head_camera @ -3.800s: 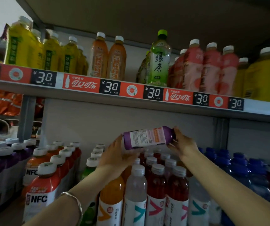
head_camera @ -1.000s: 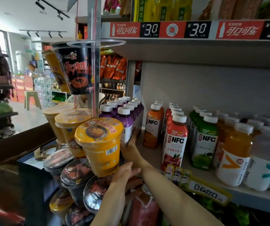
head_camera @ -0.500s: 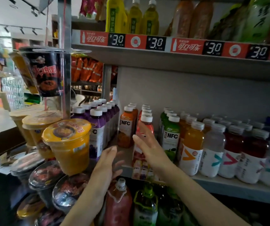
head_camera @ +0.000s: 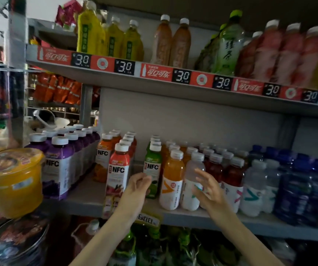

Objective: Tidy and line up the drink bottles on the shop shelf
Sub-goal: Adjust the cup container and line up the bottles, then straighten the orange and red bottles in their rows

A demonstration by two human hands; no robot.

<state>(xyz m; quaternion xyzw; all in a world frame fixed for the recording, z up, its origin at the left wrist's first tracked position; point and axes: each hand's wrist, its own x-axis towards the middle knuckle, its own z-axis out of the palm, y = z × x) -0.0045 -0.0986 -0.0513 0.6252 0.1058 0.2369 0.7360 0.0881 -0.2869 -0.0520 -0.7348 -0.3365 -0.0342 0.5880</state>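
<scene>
Bottles (head_camera: 173,177) standing in rows on the middle shelf (head_camera: 89,198), white caps up. Purple ones (head_camera: 58,169) filling the far left, then orange NFC (head_camera: 103,156) and red NFC (head_camera: 118,167), a gap, green NFC (head_camera: 153,166), then orange (head_camera: 171,181), clear (head_camera: 192,181) and dark red (head_camera: 233,179), with blue-capped water (head_camera: 298,185) crowding the right end. Red NFC sitting forward of its row, near the shelf edge.

Left hand (head_camera: 137,189) reaching in at the gap between red and green NFC, fingers (head_camera: 144,178) loosely curled, tips right by the green label; hard telling whether touching. Nothing pinched.

Right hand (head_camera: 210,191) hovering in front of the clear bottle, fingers (head_camera: 202,174) spread and relaxed, gripping nothing; contact with the bottle hard telling through the blur.

Yellow, orange, green and pink drinks (head_camera: 179,43) lining the shelf above, price strip (head_camera: 181,75) running along its edge. Yellow noodle cup (head_camera: 12,181) hanging at the lower left.
</scene>
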